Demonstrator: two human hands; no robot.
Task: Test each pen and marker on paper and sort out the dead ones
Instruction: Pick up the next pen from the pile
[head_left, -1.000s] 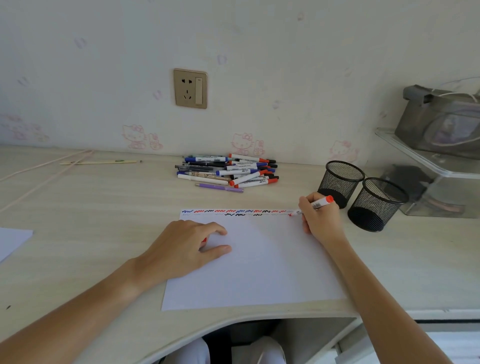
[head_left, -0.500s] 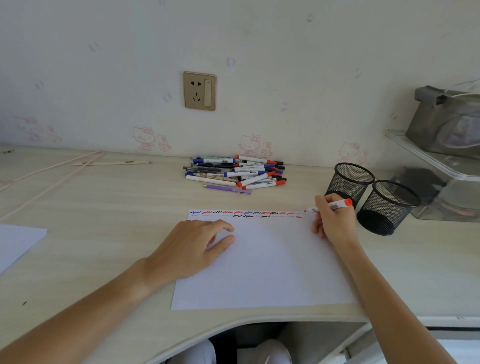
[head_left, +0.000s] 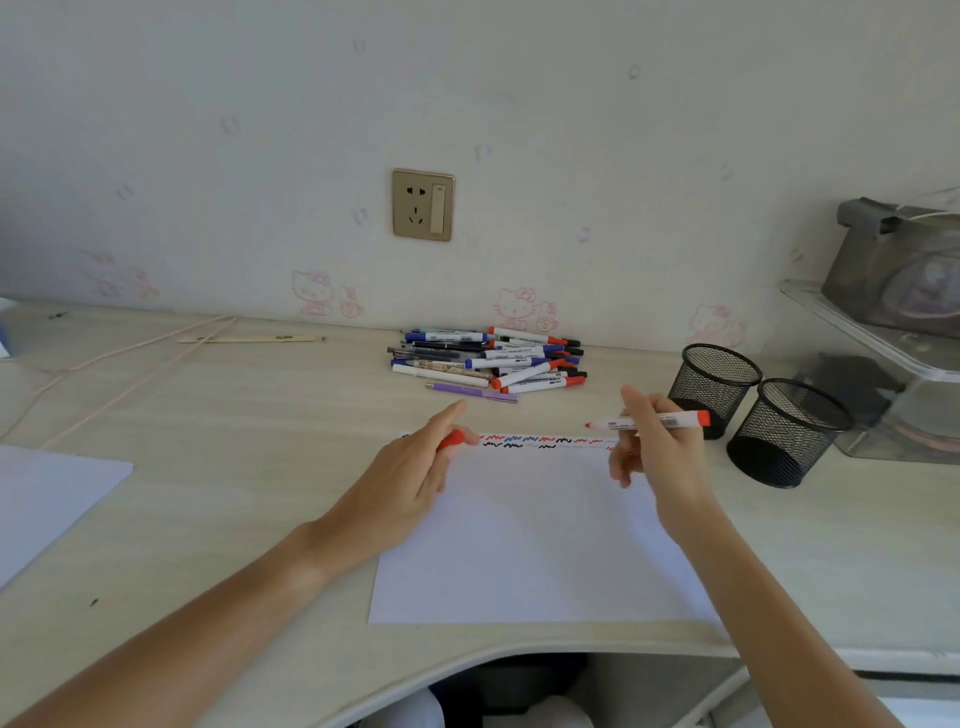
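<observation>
the right hand (head_left: 657, 449) has lifted the marker (head_left: 649, 420) off the paper (head_left: 540, 535); a second ago its tip was on the far edge of the sheet, drawing at the right end of the squiggles (head_left: 545, 442). the marker now lies level above that edge, tip pointing left, red end pointing right toward the two mesh cups (head_left: 753, 410), pinched between thumb and fingers. the left hand (head_left: 410, 483), which rested flat on the sheet, has risen and moved toward the far left corner; it holds the red cap (head_left: 450, 439) between its fingers, index finger extended. judgement: the test stroke for this marker is finished, and the two hands are closing on each other to recap it. faint red marks sit at the right end of the rows, but whether this marker wrote well cannot be told. the next step is to sort it, probably into one of the cups; which cup takes dead ones cannot be told. the pile (head_left: 488, 361) of untested pens lies far of the paper, by the wall, so much of the task remains.
</observation>
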